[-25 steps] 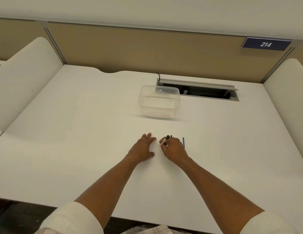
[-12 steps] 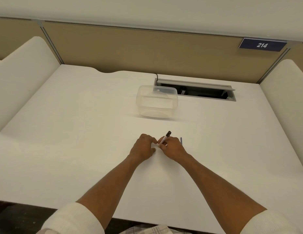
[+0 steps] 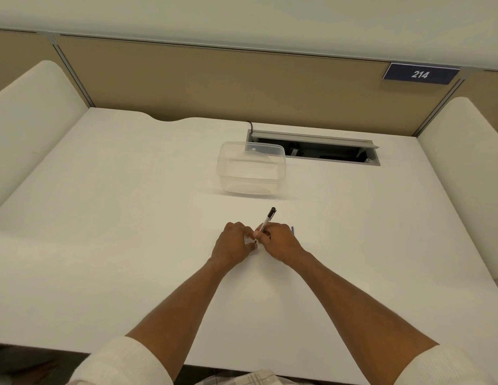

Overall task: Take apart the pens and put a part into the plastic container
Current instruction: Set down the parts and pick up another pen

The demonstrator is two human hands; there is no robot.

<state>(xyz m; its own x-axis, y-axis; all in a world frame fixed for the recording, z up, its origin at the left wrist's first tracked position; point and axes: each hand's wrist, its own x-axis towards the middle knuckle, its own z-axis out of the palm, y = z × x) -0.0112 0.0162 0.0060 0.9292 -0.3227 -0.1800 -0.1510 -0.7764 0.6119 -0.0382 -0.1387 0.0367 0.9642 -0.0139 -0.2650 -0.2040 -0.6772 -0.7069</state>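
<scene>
My right hand [image 3: 278, 240] grips a white pen with a black cap [image 3: 267, 221], which points up and away from me. My left hand [image 3: 233, 244] is closed next to it, its fingertips pinching the pen's lower tip. A thin blue pen part [image 3: 292, 230] lies on the desk just right of my right hand, mostly hidden by it. The clear plastic container [image 3: 252, 168] stands on the white desk beyond my hands, with nothing visible inside.
A grey cable hatch [image 3: 314, 147] stands open in the desk behind and right of the container, with a black cable [image 3: 250, 125] at its left end. White side panels [image 3: 28, 118] flank the desk. A tan partition with a "214" sign [image 3: 420, 74] closes the back.
My right hand lifted the pen off the desk and tilted it upright. My left hand went from flat and open on the desk to closed on the pen's lower end.
</scene>
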